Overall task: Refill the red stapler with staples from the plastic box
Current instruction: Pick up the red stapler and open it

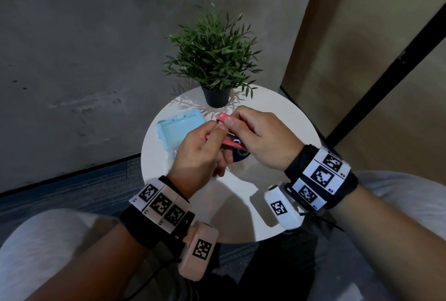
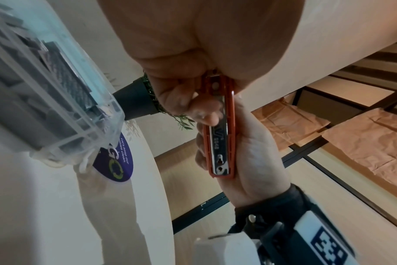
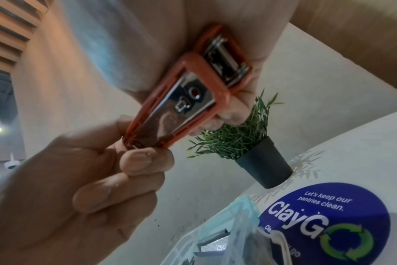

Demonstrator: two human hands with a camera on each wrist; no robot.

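The red stapler point(image 1: 228, 142) is held in the air over the round white table point(image 1: 284, 131), hinged open, with its chrome underside point(image 2: 221, 143) towards the wrist cameras. My left hand point(image 1: 218, 129) pinches one end of it point(image 3: 134, 143) between thumb and fingertips; a small metal bit shows there. My right hand point(image 1: 231, 122) grips the other end, fingers curled round the red top point(image 3: 224, 59). The clear plastic box point(image 2: 57, 100) of staples stands open on the table below my left hand, which hides it in the head view.
The box's light-blue lid point(image 1: 179, 131) lies at the table's left. A potted plant point(image 1: 216, 64) stands at the back. A round blue sticker point(image 3: 324, 224) lies on the table beside the box. Grey wall on the left, a wooden panel on the right.
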